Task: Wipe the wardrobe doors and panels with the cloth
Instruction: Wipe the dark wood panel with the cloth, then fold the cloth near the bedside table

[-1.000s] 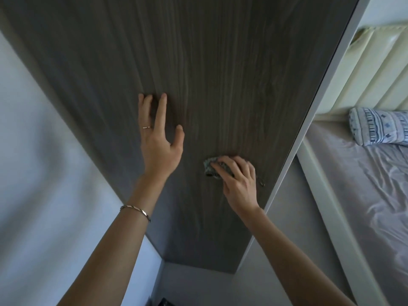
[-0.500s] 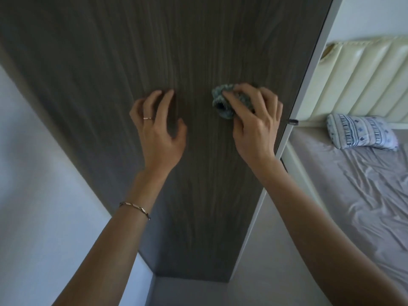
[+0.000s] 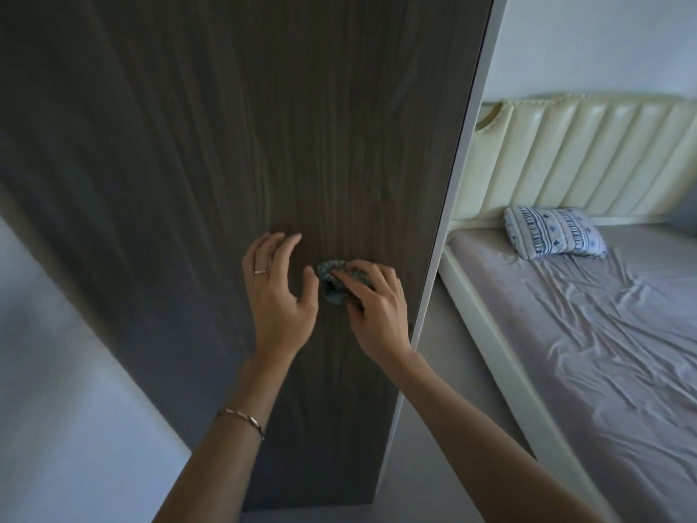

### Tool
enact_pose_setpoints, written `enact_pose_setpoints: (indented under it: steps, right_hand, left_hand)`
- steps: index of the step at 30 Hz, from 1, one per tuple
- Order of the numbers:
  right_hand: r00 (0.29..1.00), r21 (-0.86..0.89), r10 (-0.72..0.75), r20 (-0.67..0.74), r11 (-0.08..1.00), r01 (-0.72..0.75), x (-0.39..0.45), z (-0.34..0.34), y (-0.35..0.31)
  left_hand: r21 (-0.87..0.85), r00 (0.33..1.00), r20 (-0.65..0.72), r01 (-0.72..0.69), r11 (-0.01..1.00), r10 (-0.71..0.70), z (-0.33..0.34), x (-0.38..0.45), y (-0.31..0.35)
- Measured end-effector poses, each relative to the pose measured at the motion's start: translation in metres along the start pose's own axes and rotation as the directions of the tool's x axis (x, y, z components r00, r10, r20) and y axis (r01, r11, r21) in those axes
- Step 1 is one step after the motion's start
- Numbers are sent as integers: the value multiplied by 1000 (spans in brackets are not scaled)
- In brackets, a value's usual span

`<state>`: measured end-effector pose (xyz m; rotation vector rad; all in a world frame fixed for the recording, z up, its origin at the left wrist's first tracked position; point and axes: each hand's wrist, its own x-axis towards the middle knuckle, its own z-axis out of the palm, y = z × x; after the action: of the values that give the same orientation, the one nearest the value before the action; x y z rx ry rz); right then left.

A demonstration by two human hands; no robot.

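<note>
A tall dark wood-grain wardrobe panel (image 3: 264, 126) fills the middle of the view, with a pale edge strip (image 3: 452, 205) on its right. My right hand (image 3: 377, 311) presses a small bunched blue-grey cloth (image 3: 332, 286) against the panel, fingers curled over it. Just to the left, my left hand (image 3: 279, 292) rests on the wood with its fingers bent and apart, holding nothing. A ring and a wrist bracelet are on that arm.
A white wall (image 3: 49, 371) runs along the left of the panel. On the right stands a bed (image 3: 584, 352) with a wrinkled grey sheet, a cream padded headboard (image 3: 588, 156) and a blue patterned pillow (image 3: 552, 232). Grey floor (image 3: 433, 371) lies between wardrobe and bed.
My right hand carried the cloth up the panel, then brought it back down beside my left hand. The view tilted up, so both hands now sit lower in the frame.
</note>
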<state>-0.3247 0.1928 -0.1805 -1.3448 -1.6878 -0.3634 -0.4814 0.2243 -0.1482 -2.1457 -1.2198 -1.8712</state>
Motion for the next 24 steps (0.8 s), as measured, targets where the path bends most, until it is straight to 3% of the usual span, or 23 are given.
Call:
enact_pose_setpoints:
  steps: [3, 6, 8, 10, 13, 15, 19, 22, 24]
  right_hand:
    - [962, 347, 272, -1, 903, -255, 5, -25, -2]
    - [864, 669, 492, 105, 608, -427, 19, -66, 6]
    - [822, 797, 548, 151, 425, -430, 25, -93, 26]
    - [788, 850, 586, 189, 303, -430, 28, -115, 51]
    - [774, 853, 590, 232, 259, -453, 22, -143, 97]
    - [775, 851, 570, 273, 232, -471, 16, -163, 137]
    - [771, 829, 539, 339, 216, -515, 12, -194, 216]
    - [739, 789, 558, 377, 224, -572, 11, -211, 275]
    - [715, 789, 562, 417, 166, -591, 11, -217, 306]
  left_hand:
    - [-186, 981, 68, 189, 964, -179, 1, -20, 19]
    - [-363, 927, 196, 371, 855, -319, 12, -23, 49]
    - [-447, 912, 259, 405, 798, -318, 27, -20, 77]
    - [-475, 930, 288, 347, 809, -230, 45, -14, 105]
    - [-481, 941, 327, 249, 841, -92, 85, -5, 156]
    - [-466, 906, 417, 279, 840, -70, 126, 0, 192]
    - [-388, 770, 611, 496, 777, -186, 210, 4, 240]
    - [-322, 713, 635, 595, 736, -299, 268, 4, 259]
    - [-295, 688, 622, 648, 702, -374, 297, 4, 263]
